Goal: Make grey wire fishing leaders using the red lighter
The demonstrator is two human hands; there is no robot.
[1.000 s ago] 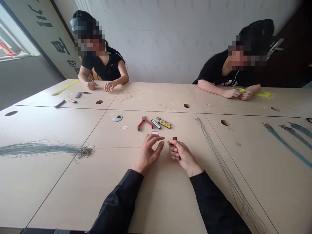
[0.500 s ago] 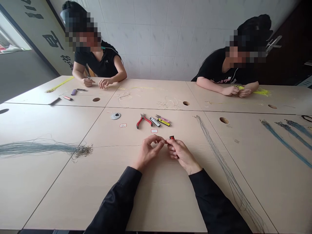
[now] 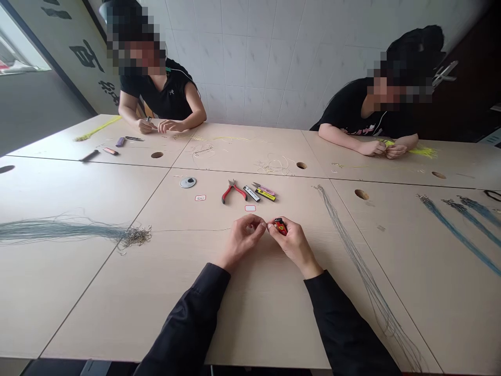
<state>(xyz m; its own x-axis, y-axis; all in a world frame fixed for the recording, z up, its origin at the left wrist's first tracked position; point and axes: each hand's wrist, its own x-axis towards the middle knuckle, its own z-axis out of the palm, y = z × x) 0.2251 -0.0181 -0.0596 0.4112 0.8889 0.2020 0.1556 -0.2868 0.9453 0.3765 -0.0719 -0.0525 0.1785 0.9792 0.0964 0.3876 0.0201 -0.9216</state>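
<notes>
My left hand (image 3: pixel 243 240) is closed in a pinch on a thin cord (image 3: pixel 191 230). That cord runs left across the table to a bundle of grey-blue cords (image 3: pixel 78 231), whose end is a tangle of small metal pieces (image 3: pixel 136 236). Fingertip to fingertip with it, my right hand (image 3: pixel 295 245) is closed around a red-and-black lighter (image 3: pixel 280 226). Its thumb and forefinger meet the left fingertips; whatever is pinched there is too small to make out. Just beyond both hands lies a small red-edged label (image 3: pixel 250 208).
Red-handled pliers (image 3: pixel 234 191), a white lighter-like piece (image 3: pixel 251 194) and a yellow one (image 3: pixel 265 195) lie ahead. Long grey cords (image 3: pixel 352 250) stretch along the right, with blue bundles (image 3: pixel 462 233) farther off. Two people (image 3: pixel 160 102) (image 3: pixel 360 117) sit opposite, handling yellow strands.
In my right hand the lighter has turned, so more of its red side shows. Both hands stay together at the same spot. The view has shifted slightly.
</notes>
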